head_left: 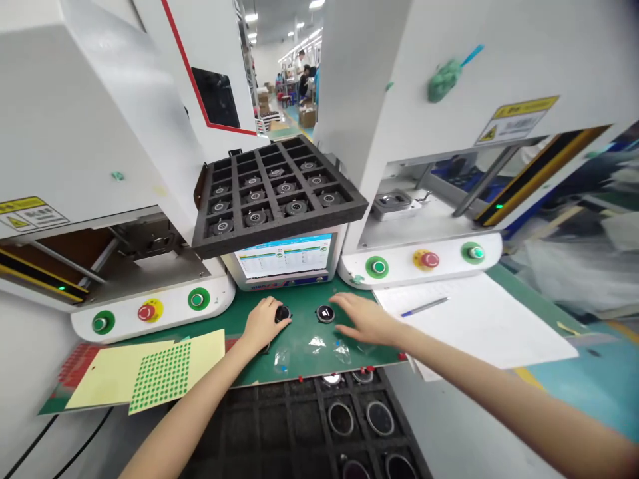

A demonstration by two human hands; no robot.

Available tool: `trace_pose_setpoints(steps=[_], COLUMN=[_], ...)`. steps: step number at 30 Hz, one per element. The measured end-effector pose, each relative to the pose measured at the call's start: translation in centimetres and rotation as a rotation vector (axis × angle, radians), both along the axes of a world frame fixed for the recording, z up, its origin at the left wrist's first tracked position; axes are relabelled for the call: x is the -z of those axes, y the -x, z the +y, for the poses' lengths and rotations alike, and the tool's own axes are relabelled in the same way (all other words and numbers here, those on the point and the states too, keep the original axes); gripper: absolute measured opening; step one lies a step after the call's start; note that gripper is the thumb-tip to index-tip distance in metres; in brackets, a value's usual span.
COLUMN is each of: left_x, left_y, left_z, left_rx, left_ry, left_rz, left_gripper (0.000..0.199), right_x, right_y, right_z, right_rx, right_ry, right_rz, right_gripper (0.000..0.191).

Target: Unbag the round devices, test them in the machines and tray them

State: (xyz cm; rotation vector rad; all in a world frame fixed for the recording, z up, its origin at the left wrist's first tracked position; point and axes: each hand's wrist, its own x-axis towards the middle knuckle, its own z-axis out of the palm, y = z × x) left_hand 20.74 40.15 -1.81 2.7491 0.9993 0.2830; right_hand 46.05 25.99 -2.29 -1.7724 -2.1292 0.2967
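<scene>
My left hand [263,323] curls its thumb and fingers round the edge of a round dark watch case [283,314] on the green mat. To its right lies another round watch [325,313], its black face up with a small white mark lit on it. My right hand [367,320] is beside that second watch, thumb and fingers spread apart with nothing between them. Small clear plastic films [282,360] lie in front of the watches. Part of another dark object shows under my left wrist, mostly hidden.
A black foam tray [279,229] of watch cases sits tilted above a screen [284,258]. White machines with buttons stand left and right. Another foam tray [312,399] is below the mat edge. Green dot stickers [162,376], paper sheets [479,332] and a pen [424,307] lie about.
</scene>
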Motion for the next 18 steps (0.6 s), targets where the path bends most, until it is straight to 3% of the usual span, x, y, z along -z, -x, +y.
trace_pose_setpoints(steps=[2, 4, 8, 11, 13, 15, 18], left_x=[-0.3, -1.2, -5.4, -9.6, -11.7, -12.7, -12.9], left_y=[-0.1, 1.5, 8.4, 13.3, 15.5, 16.8, 17.5], left_z=[0.0, 0.0, 2.7, 8.2, 13.0, 17.6, 22.9], left_rx=[0.002, -0.016, -0.216, -0.476, -0.579, -0.621, -0.628], left_ry=[0.005, -0.005, -0.106, -0.228, -0.253, -0.231, -0.17], left_rz=[-0.013, -0.035, -0.098, -0.138, -0.128, -0.09, -0.004], left_gripper=[0.021, 0.027, 0.033, 0.044, 0.046, 0.04, 0.033], right_x=[0.2, 0.8, 2.5, 3.5, 3.9, 4.1, 4.5], right_y=[2.2, 3.8, 4.6, 4.1, 3.7, 3.4, 3.0], right_z=[1.3, 2.2, 2.3, 2.0, 1.8, 1.7, 1.8], right_rx=[0.012, 0.04, 0.096, 0.142, 0.156, 0.158, 0.173], right_ry=[0.025, 0.032, 0.012, -0.006, -0.014, -0.021, -0.009], right_rz=[-0.025, -0.034, 0.011, 0.043, 0.044, 0.051, 0.103], right_gripper=[0.046, 0.04, 0.035, 0.031, 0.027, 0.026, 0.028])
